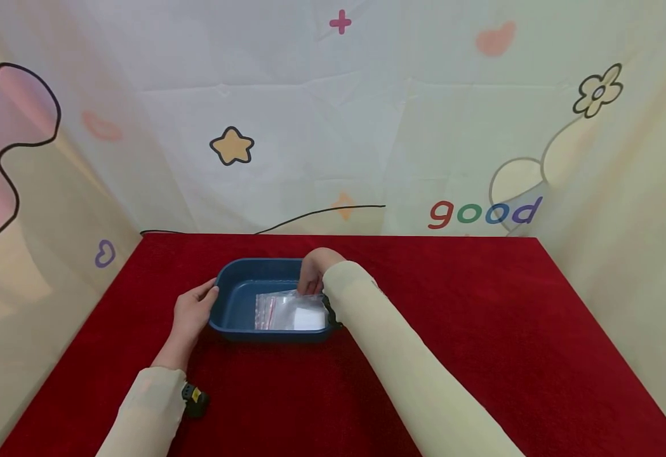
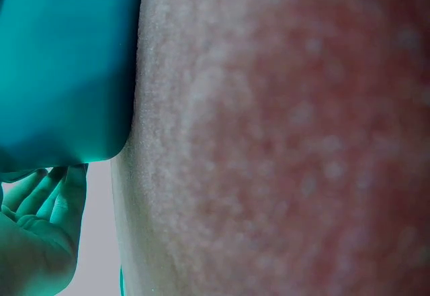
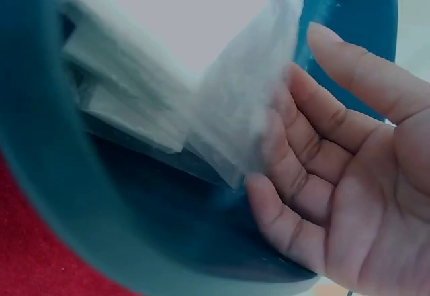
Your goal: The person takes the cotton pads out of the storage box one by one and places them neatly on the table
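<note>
A blue plastic basin [image 1: 233,306] stands on the red cloth, with several clear zip bags [image 1: 278,312] stacked in its right part. White flat squares [image 3: 175,14] show inside the bags in the right wrist view. My left hand [image 1: 190,312] grips the basin's left rim, its thumb at the edge and its fingers along the outer wall. Reaching in over the right side, my right hand [image 1: 315,271] has its bent fingers against the edge of the bags, the thumb [image 3: 356,68] standing apart. The left wrist view shows mostly blurred skin beside the basin.
Red cloth [image 1: 458,330] covers the table around the basin. A pale patterned curtain [image 1: 321,127] hangs behind it and at both sides. Dark wrist cameras sit at both cuffs, the left one [image 1: 195,401] near the cloth.
</note>
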Available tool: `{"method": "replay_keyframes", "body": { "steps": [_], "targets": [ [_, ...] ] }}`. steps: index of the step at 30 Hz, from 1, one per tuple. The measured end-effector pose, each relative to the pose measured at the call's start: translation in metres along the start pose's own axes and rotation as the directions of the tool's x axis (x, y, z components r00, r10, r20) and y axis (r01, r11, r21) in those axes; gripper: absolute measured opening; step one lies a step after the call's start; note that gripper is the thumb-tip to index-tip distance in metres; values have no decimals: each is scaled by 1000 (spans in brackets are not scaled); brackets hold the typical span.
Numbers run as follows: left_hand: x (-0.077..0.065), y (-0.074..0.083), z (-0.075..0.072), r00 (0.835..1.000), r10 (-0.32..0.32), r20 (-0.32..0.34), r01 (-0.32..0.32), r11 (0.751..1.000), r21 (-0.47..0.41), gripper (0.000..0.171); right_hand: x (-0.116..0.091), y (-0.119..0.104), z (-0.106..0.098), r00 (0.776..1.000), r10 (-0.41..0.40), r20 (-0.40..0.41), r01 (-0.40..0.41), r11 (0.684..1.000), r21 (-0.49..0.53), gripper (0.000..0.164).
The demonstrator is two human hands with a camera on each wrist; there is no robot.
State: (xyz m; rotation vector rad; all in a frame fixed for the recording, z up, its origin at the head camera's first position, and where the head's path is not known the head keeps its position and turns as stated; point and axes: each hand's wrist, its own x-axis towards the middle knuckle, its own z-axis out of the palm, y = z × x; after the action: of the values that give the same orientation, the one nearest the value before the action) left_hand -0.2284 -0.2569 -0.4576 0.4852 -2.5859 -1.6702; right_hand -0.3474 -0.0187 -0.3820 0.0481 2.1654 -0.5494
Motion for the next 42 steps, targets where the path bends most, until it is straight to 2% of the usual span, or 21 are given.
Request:
{"method": "replay_keyframes", "body": {
  "steps": [6,14,15,20,21,22,25,31,36,42],
  "targets": [
    [1,0,0,1000,-1,9,1,1000,1,48,-1,-2,-1,995,100,1,-100,995,-18,13],
    [-2,2,0,1000,0,6,0,1000,1,48,8,-11,1,983,178,-38,-179,984,-14,19],
    [-2,3,0,1000,0,5,0,1000,-2,47,25,-9,1,983,179,-51,-180,984,-17,22],
    [-2,2,-1,1000,5,7,-5,1000,-3,48,28,-9,1,989,142,-39,-145,986,-83,20],
    [-2,2,-1,1000,9,6,-9,1000,-1,47,27,-9,1,991,130,-33,-133,985,-106,19],
    [-2,2,-1,1000,12,3,-12,1000,2,47,10,-11,1,992,122,-18,-123,985,-120,15],
    [-1,0,-1,1000,19,2,-19,1000,10,47,4,-10,1,995,98,-29,-101,985,-139,11],
    [-2,0,-1,1000,13,9,-13,1000,-4,47,-10,-9,6,988,89,-123,-102,989,-103,9],
    [-3,0,0,1000,14,10,-14,1000,-5,48,-24,-10,9,980,74,-187,-98,988,-122,13],
    [-3,1,0,1000,3,15,-3,1000,-10,48,-17,-13,4,989,76,-123,-99,977,-189,11]
  ]
}}
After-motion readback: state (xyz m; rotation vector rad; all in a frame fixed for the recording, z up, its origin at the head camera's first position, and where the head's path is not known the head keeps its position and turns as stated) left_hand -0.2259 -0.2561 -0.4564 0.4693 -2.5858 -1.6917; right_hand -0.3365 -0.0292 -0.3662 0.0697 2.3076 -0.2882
